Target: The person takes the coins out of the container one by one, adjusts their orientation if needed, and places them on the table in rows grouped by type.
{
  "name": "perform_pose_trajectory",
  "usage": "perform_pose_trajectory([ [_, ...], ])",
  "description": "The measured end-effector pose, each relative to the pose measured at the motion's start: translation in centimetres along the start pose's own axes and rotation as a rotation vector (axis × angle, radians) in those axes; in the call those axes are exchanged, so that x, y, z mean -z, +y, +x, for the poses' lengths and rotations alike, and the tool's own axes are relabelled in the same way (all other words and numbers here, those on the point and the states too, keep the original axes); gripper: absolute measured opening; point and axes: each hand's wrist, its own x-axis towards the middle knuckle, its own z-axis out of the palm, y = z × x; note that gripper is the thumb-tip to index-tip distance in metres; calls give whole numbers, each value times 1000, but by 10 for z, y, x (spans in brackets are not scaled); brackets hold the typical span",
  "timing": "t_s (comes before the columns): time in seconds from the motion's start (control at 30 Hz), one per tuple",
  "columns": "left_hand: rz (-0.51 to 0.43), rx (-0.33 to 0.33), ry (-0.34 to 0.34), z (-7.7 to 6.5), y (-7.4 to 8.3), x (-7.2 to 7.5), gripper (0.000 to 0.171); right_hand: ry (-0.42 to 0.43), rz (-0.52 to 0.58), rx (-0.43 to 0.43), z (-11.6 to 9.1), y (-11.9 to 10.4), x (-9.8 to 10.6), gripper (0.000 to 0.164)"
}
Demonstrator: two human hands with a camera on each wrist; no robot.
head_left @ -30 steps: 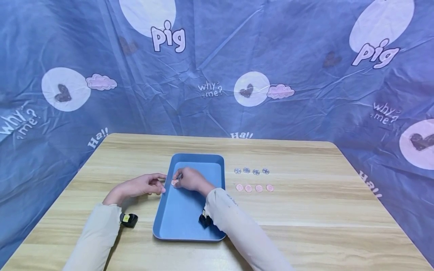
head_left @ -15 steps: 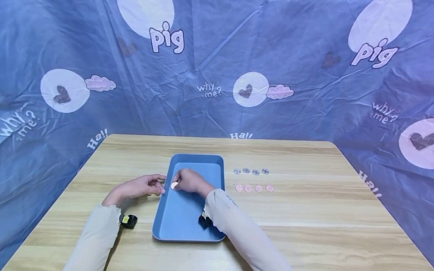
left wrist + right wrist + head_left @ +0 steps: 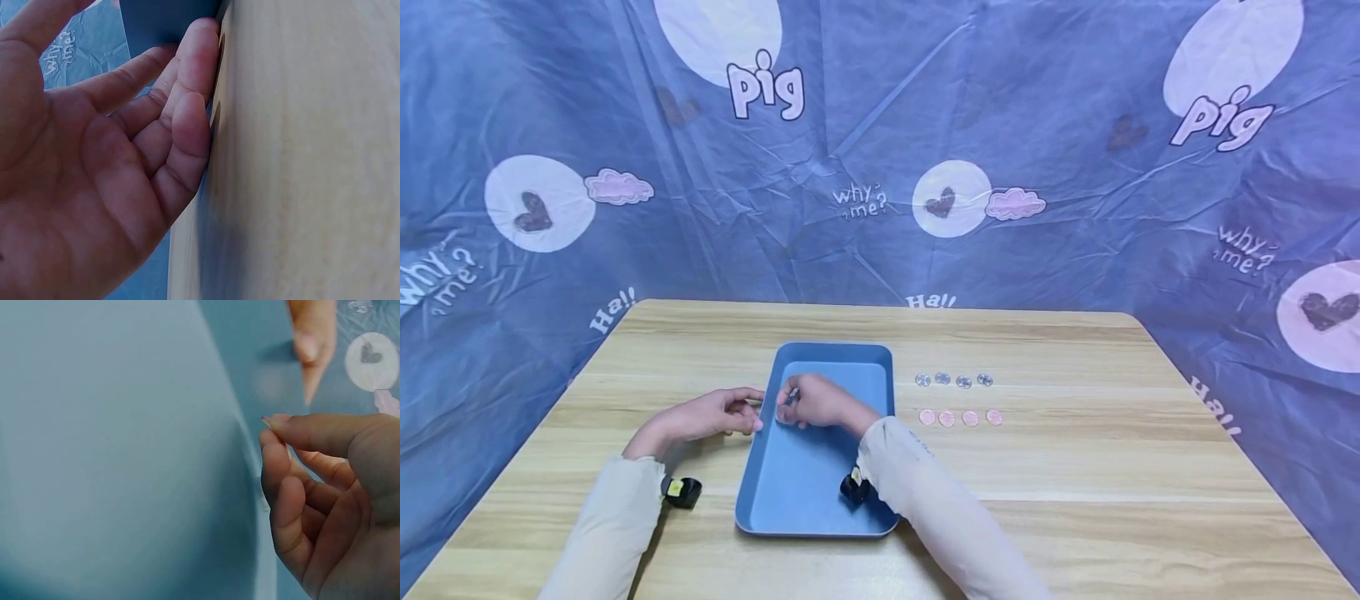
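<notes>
A shallow blue tray (image 3: 811, 492) lies on the table. Over its far left part, my right hand (image 3: 822, 402) pinches a coin between thumb and fingers. In the right wrist view the coin (image 3: 267, 422) shows only as a thin edge at the fingertips. My left hand (image 3: 711, 412) stays beside the tray's left wall, thumb and index finger against the rim. The left wrist view has this hand (image 3: 106, 150) with relaxed, partly bent fingers, resting low by the tabletop and the tray's outer wall.
Right of the tray, several silvery coins (image 3: 943, 379) form a row on the wooden table (image 3: 1075, 467). Nearer lies a row of several pinkish copper coins (image 3: 970, 418). A blue printed cloth (image 3: 880, 125) hangs behind. Each wrist carries a black camera (image 3: 682, 492).
The right-hand fingers have shifted and turned the coin; its bright face, visible half a second ago, is now mostly covered. The left hand keeps its place at the tray; the view has moved slightly.
</notes>
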Motion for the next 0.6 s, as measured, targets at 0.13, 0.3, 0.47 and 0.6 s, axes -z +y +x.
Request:
perform_pose_trajectory([
  [0.13,-3,4,-4,0,0,0,68,-2,123,24,-4,-8,10,14],
  [0.3,5,11,-2,-1,0,1,68,10,212,44,-15,-22,25,17],
  [0.47,20,25,1,-1,-1,1,68,22,280,49,-30,-28,34,17],
  [0.6,26,18,4,0,-1,1,67,43,328,54,-42,-30,42,20],
])
